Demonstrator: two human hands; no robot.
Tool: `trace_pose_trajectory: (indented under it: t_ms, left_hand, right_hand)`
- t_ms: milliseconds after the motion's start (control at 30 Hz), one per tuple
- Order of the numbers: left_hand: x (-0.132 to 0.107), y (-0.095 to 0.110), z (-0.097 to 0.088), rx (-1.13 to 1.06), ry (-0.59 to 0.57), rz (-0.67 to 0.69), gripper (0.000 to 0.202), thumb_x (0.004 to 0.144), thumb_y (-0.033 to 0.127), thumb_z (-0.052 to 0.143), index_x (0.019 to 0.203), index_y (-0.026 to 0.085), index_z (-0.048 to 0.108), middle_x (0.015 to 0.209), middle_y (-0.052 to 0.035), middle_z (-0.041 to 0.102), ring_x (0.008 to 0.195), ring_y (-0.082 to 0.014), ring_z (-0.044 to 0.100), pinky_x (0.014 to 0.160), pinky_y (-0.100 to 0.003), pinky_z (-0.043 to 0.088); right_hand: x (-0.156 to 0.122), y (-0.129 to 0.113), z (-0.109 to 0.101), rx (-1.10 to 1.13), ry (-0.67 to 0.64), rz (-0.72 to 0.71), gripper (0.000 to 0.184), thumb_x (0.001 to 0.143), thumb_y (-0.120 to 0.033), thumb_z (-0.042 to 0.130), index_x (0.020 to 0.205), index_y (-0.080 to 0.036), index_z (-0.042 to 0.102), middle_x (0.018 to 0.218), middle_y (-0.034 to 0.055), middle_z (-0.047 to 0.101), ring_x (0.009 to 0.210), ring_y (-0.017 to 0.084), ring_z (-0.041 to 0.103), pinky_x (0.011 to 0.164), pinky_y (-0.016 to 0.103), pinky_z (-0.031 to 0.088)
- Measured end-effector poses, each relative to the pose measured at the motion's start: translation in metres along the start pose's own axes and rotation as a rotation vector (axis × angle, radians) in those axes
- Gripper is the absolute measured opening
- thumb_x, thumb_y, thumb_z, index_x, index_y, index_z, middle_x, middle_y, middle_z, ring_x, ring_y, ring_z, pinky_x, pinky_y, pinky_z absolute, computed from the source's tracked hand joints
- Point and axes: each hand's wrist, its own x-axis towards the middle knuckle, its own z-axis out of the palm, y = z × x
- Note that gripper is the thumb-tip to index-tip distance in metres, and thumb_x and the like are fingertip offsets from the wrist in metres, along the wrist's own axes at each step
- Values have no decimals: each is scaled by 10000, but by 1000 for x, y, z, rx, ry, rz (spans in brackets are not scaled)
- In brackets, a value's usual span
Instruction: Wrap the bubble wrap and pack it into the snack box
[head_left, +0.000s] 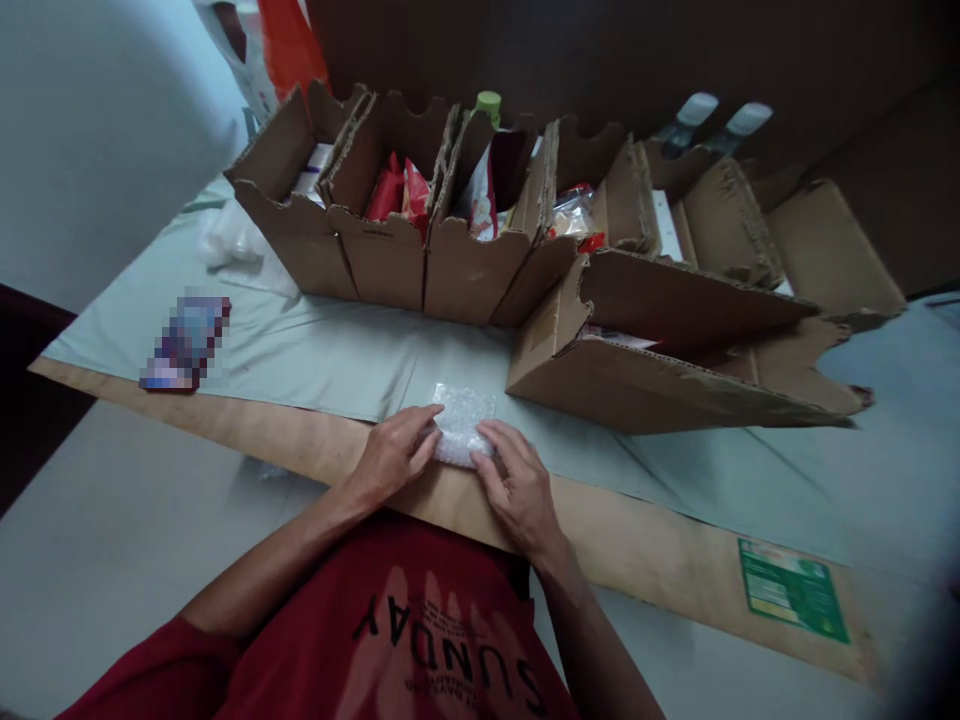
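A pale green cloth [315,350] is covering most of the table, leaving a brown board strip [660,550] showing along the near edge. A row of open brown cardboard boxes [390,265] is standing across the cloth with the tops open and the cut-down fronts facing the person, probably so that the red and clear packets inside are easy to see and reach. To the right of that row, a larger brown cardboard box [645,380] is lying tipped on its side, its opening facing away to the right.

Well in front of the row and to its right, a green printed label [793,590] is sitting on the board strip. To the row's front left, a flat, blurred packet [185,342] is lying on the cloth.

In front of the row's middle, at the cloth's near edge, the left hand [394,455] and right hand [517,490] are working close together. Each is gripping one side of a small clear bubble-wrap piece [463,420], apparently to keep it flat and steady on the table.
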Motion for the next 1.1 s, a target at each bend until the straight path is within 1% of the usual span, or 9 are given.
trace_pose_trajectory:
  t_ms: [67, 233, 367, 500, 667, 800, 867, 1000, 1100]
  left_hand:
    - [9, -4, 3, 72, -20, -18, 316, 975, 231, 538, 1275, 200, 634, 1012, -70, 720, 880, -194, 688, 823, -318, 565]
    - [13, -1, 1, 107, 69, -91, 276, 967, 286, 590, 1220, 200, 658, 1041, -78, 689, 918, -201, 666, 854, -329, 560]
    - [-8, 10, -11, -263, 166, -308, 378, 948, 384, 606, 1263, 177, 627, 1072, -89, 690, 913, -195, 671, 819, -346, 580]
    - [-27, 24, -16, -792, 0, -602, 473, 890, 407, 681, 1275, 140, 614, 1166, -135, 719, 1043, -241, 710, 877, -387, 600]
    - [-27, 37, -5, -1009, -131, -529, 464, 822, 390, 738, 1222, 168, 657, 1200, -107, 733, 1176, -259, 664, 1056, -403, 522]
    - [-24, 42, -7, -979, -113, -514, 425, 814, 333, 684, 1204, 165, 654, 1111, -87, 741, 1080, -236, 669, 971, -349, 535]
    - [-21, 44, -13, -908, -116, -499, 336, 793, 298, 654, 1097, 159, 678, 993, -60, 728, 951, -209, 656, 854, -301, 533]
    - [-16, 47, -23, -805, -450, -446, 189, 763, 243, 605, 908, 147, 680, 797, -2, 648, 710, -140, 551, 636, -236, 434]
    - [-18, 48, -24, -753, -640, -372, 234, 783, 279, 595, 942, 150, 707, 844, -18, 683, 755, -166, 582, 691, -264, 465]
  right_hand:
    - [-4, -2, 1, -149, 57, -103, 338, 984, -296, 571, 1302, -225, 664, 1368, 140, 648, 1257, 306, 595, 1042, 491, 481]
    - [5, -2, 10, -269, -101, -222, 381, 965, -189, 569, 1337, -234, 637, 1331, 129, 681, 1243, 310, 590, 1024, 499, 459]
    - [16, 7, 14, -125, 13, -115, 293, 1005, -229, 524, 1254, -215, 677, 1195, 104, 751, 1104, 270, 671, 960, 447, 497]
    - [3, 0, 12, 109, 57, 44, 304, 987, -283, 540, 1250, -251, 690, 1186, 82, 756, 1090, 257, 688, 963, 431, 522]
    - [-21, -23, 18, 388, -53, 187, 329, 979, -304, 557, 1282, -256, 676, 1179, 68, 754, 1067, 232, 697, 945, 377, 558]
    - [-23, -25, 8, 319, -40, 122, 290, 947, -302, 615, 1221, -257, 697, 1201, 79, 736, 1130, 259, 671, 1020, 439, 524]
    - [-20, -22, -7, 280, -42, 81, 393, 919, -355, 678, 1300, -259, 659, 1304, 102, 682, 1183, 277, 646, 1060, 472, 501]
    - [-13, -22, -34, 369, -235, 33, 804, 860, -442, 768, 1561, -278, 410, 1525, 130, 528, 1293, 287, 593, 1102, 478, 486]
    - [-13, -28, -40, 409, -393, -53, 554, 904, -318, 717, 1437, -298, 568, 1414, 74, 643, 1311, 254, 588, 1116, 452, 471]
